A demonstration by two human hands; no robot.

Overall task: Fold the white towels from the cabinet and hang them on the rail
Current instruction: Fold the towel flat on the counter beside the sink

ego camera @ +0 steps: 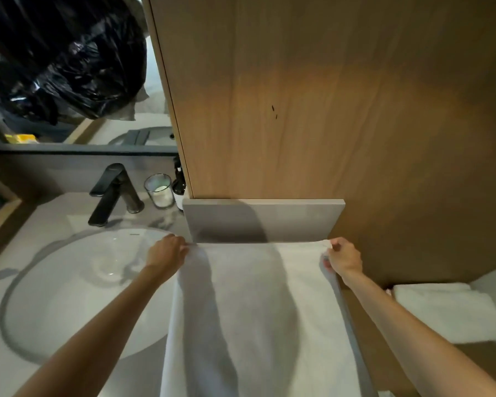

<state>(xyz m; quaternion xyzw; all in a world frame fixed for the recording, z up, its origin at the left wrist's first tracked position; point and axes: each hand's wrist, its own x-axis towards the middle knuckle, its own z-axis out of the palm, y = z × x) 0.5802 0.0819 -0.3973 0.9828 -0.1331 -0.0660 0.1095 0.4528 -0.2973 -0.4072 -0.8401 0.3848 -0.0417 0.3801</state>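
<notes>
Only the person's two arms and hands are in view, one on each side of the white towel [249,310]. Left of the towel, the left forearm [98,325] is bare along its whole visible length, long and slim, narrowing to the wrist. The left hand [166,253], at the towel's far left corner, shows its bare back and knuckles. Right of the towel, the right forearm [413,325] is equally bare and slim. The right hand [344,257], at the far right corner, shows its back and thumb; the nails are too blurred to tell.
</notes>
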